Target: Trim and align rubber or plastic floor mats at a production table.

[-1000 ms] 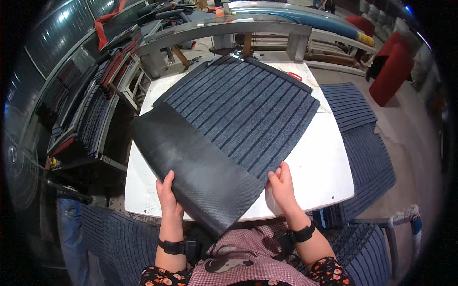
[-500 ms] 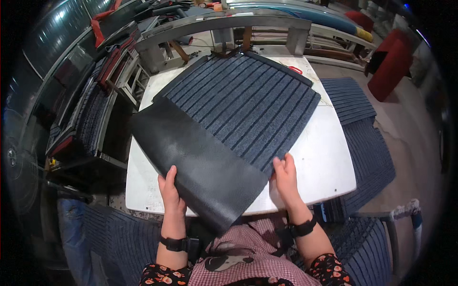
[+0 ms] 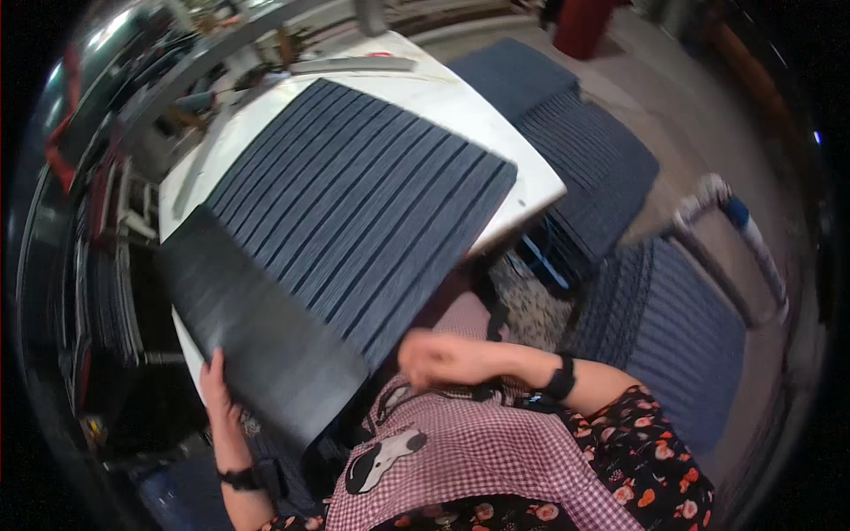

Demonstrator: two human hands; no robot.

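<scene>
A dark blue-grey ribbed carpet mat (image 3: 354,203) with black stripes lies across the white table, its near right edge overhanging. The near left part is folded over, with its smooth black backing (image 3: 257,327) facing up. My left hand (image 3: 218,394) grips the outer edge of that folded part, thumb on the black backing and fingers hidden beneath. Just off the mat's near corner, in front of my apron, is my right hand (image 3: 436,358). It is blurred with its fingers seemingly curled, and whether it holds anything cannot be made out.
Grey strips (image 3: 354,65) lie on the white table (image 3: 531,190) past the mat. Ribbed mats (image 3: 589,159) are piled to the right, with more (image 3: 677,336) nearer, beside a wrapped metal rail (image 3: 735,212). Racks of material stand left. A red roll (image 3: 583,26) is at the back.
My view has turned and leaned to the right. The mat has come toward me, away from the strips at the table's far side. My right hand has let go of the mat's edge; my left still holds.
</scene>
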